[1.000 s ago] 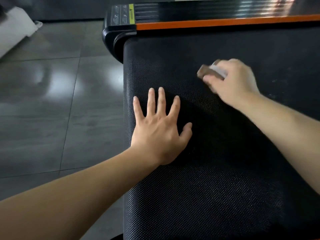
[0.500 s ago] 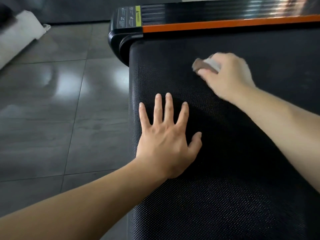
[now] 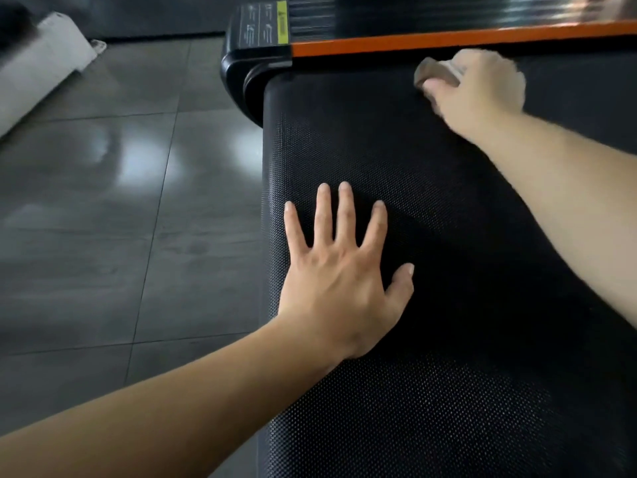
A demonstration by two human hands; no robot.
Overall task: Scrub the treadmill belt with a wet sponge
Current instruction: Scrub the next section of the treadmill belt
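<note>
The treadmill belt takes up the whole right side of the frame, black and dimpled. The glossy floor tiles fill the left, so any drips off the belt edge would make a slippery patch there.

The left hand is flat on the belt mid-frame, fingers straight and spread, holding nothing, just bracing. If they lean hard on it, I'd guess the belt could roll under that palm.

The right hand, upper right, has its fingers curled around the sponge. The sponge is down on the belt just below the orange strip. It's blurry up there, so it's probably a quick stroke. One overshoot and the knuckles clip that strip, or the sponge jams under it.
</note>
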